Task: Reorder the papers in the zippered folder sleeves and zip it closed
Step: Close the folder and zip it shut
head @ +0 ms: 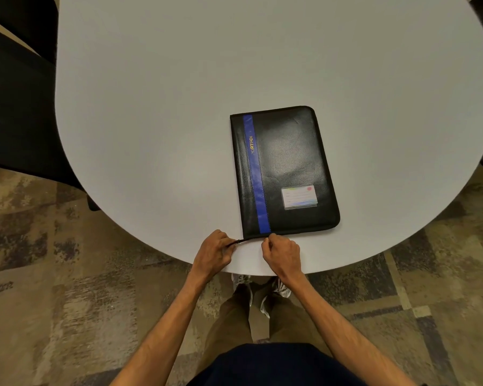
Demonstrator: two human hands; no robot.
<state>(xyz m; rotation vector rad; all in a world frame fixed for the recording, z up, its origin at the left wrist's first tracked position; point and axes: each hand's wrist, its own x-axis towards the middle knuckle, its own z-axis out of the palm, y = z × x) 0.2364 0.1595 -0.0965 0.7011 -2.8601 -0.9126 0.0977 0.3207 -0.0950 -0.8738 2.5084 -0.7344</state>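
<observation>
Standing at a round grey worktop, with a black zippered folder lying flat and closed on it, near the front rim. Blue stripe down its left side, clear label pocket toward the near right corner.

Pinching the loose zipper tail at the folder's near left corner with the left hand, fingers curled tight on the strip. Holding the right hand against the folder's near edge just beside the stripe, fingers curled as if on the zipper pull. Cannot tell for sure, the pull being hidden under the knuckles. No papers or sleeves in view with the cover shut, so no judging their order.

Probably working the zipper along the near edge, bracing with 1 hand and drawing with the other. Cannot tell whether opening or closing.

Could drag the whole folder off the rim by pulling without enough counter-hold, given how near the edge it lies. Could jam the slider at a rounded corner by pulling at an angle instead of along the track. Could snag a sheet in the teeth, with any paper poking past its sleeve inside. Could lose the pinch on the thin tail and let the corner buckle. Best to keep the pull low, parallel to the teeth, and slow round each of the 2 near corners.
</observation>
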